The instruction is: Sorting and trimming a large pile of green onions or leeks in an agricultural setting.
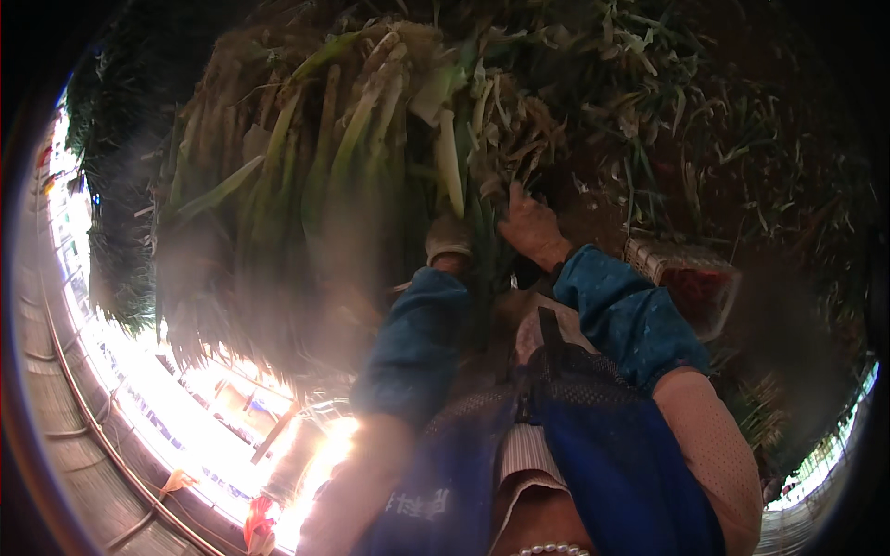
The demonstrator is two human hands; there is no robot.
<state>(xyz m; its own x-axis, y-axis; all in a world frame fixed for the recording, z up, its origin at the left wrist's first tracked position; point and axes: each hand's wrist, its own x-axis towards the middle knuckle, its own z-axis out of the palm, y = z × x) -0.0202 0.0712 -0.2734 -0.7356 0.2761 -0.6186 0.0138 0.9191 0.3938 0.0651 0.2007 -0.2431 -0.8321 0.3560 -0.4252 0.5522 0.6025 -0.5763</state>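
Note:
A big heap of long green-and-white stalks (315,157), like leeks or green onions, fills the upper middle. My left hand (449,239), in a pale dirty glove, is closed around the lower end of one pale stalk (450,162) that stands up from it. Beside it, my right hand (530,225) presses into the stalks and dry leaves, fingers curled; whether it grips anything is unclear. Both forearms wear blue sleeve covers (623,310). A blue mesh apron (603,445) hangs below.
A red and white plastic crate (691,273) sits to the right on dark soil strewn with cut leaves (742,157). Bright glare from a greenhouse-like roof (185,417) washes out the lower left.

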